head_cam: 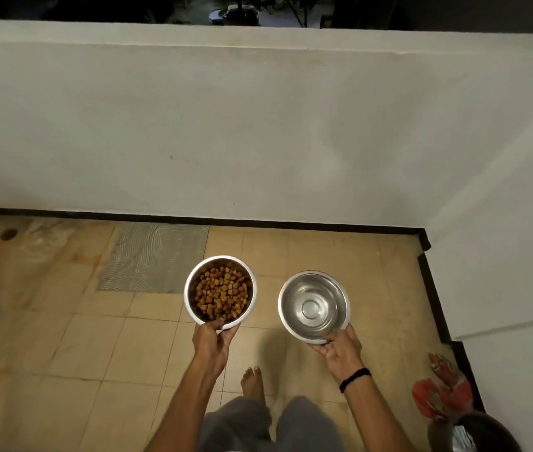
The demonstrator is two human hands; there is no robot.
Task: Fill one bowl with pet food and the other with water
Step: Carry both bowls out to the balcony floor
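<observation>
I hold two round steel bowls out in front of me above a tiled floor. The left bowl (190, 290) is full of brown pet food kibble (221, 294), and my left hand (211, 342) grips its near rim with the thumb inside. The right bowl (313, 305) is shiny inside and seems to hold clear water; my right hand (340, 349) grips its near rim from below. A black band circles my right wrist. Both bowls are level and apart from each other.
A white parapet wall (258, 125) with a black skirting runs across ahead and down the right side. A grey patterned mat (154, 256) lies on the beige tiles at left. My bare foot (252, 383) and grey trousers show below. A red cloth (441, 389) lies at right.
</observation>
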